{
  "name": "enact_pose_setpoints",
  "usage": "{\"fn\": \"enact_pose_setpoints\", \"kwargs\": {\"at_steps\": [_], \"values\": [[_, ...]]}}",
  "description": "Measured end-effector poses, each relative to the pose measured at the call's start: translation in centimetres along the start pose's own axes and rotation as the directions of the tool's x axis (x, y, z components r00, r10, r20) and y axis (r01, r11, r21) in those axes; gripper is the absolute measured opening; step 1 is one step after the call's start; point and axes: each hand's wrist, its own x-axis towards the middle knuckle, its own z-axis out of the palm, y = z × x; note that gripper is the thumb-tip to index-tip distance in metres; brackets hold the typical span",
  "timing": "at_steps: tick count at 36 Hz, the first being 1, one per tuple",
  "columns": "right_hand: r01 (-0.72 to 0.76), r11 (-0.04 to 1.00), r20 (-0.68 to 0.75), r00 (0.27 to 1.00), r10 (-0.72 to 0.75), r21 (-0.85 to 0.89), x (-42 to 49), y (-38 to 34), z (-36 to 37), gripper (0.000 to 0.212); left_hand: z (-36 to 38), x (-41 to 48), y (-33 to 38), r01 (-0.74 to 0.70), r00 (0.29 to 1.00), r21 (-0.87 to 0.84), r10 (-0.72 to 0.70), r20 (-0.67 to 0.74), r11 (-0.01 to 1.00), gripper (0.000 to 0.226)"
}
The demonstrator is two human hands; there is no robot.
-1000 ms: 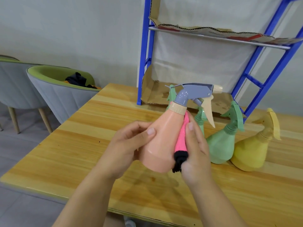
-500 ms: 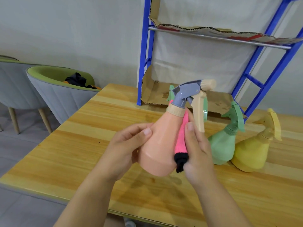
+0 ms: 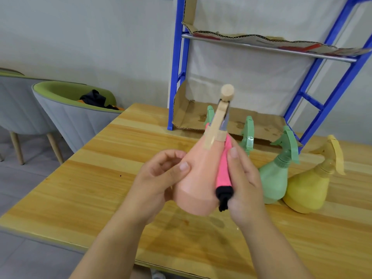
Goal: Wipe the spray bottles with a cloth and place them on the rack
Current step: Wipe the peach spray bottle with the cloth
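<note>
I hold a peach spray bottle point(image 3: 198, 178) tilted above the wooden table point(image 3: 100, 178), its beige nozzle turned toward me. My left hand point(image 3: 159, 182) grips the bottle's left side with thumb and fingers. My right hand point(image 3: 244, 182) presses a pink cloth with a black end point(image 3: 223, 174) against the bottle's right side. A green spray bottle point(image 3: 275, 178) and a yellow one point(image 3: 310, 188) stand on the table to the right. Two more green trigger heads point(image 3: 248, 133) show behind the peach bottle. The blue rack point(image 3: 177, 67) stands at the table's far side.
Torn cardboard point(image 3: 261, 125) lines the rack's lower shelf, and more cardboard point(image 3: 281, 40) lies on the upper shelf. A grey and green chair point(image 3: 66, 115) holding dark items stands left of the table. A second chair sits further left.
The peach bottle has turned in my hands, its nozzle swinging from pointing right to pointing toward me. Both hands stay in nearly the same places.
</note>
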Motion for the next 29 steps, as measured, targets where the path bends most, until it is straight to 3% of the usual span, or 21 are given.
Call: {"fn": "enact_pose_setpoints", "kwargs": {"at_steps": [5, 7, 11, 13, 16, 19, 21, 24, 27, 29], "values": [[-0.02, 0.998, -0.095, 0.995, 0.015, -0.06, 0.1, 0.1, 0.0, 0.047, 0.4, 0.3, 0.0, 0.038, 0.999, 0.034, -0.037, -0.015, 0.999, 0.026], [0.017, 0.99, -0.136, 0.99, -0.036, -0.142, 0.0, 0.3, 0.6, 0.048, 0.7, 0.4, -0.2, 0.042, 0.999, 0.034, -0.042, -0.017, 0.999, 0.033], [0.052, 0.97, -0.181, 0.979, -0.096, -0.237, -0.2, 0.8, 1.1, 0.048, 0.9, 0.3, -0.7, -0.002, 0.999, 0.121, 0.008, -0.042, 0.993, 0.076], [0.073, 0.97, -0.155, 0.982, -0.112, -0.233, -0.3, 0.9, 1.0, 0.047, 0.7, 0.3, -0.7, -0.045, 0.996, 0.11, 0.052, -0.068, 0.993, 0.071], [0.073, 0.992, -0.062, 0.995, -0.08, -0.103, -0.1, 0.2, 0.4, 0.034, 0.3, 0.2, -0.2, -0.048, 0.999, 0.041, 0.049, -0.018, 0.998, 0.062], [-0.076, 0.978, 0.033, 0.997, 0.071, 0.196, 0.3, -0.6, -0.4, 0.027, 0.2, 0.0, 0.4, 0.012, 0.997, 0.016, -0.013, 0.082, 1.0, 0.06], [-0.101, 0.971, 0.013, 0.995, 0.1, 0.216, 0.5, -0.7, -0.5, 0.03, 0.6, -0.1, 0.5, 0.055, 0.995, -0.016, -0.054, 0.084, 0.998, 0.037], [-0.066, 0.994, -0.111, 0.991, 0.075, 0.088, 0.4, -0.4, -0.1, 0.032, 1.2, 0.0, 0.1, 0.086, 0.996, -0.045, -0.086, -0.002, 0.995, 0.029], [0.013, 0.989, -0.144, 0.989, -0.035, -0.147, 0.1, 0.3, 0.3, 0.032, 1.3, 0.1, -0.7, 0.069, 0.987, -0.041, -0.074, -0.139, 0.997, 0.039], [0.052, 0.978, -0.148, 0.986, -0.083, -0.203, -0.1, 0.5, 0.5, 0.035, 1.3, 0.0, -1.1, 0.034, 0.983, -0.019, -0.037, -0.178, 0.999, 0.049]]}}
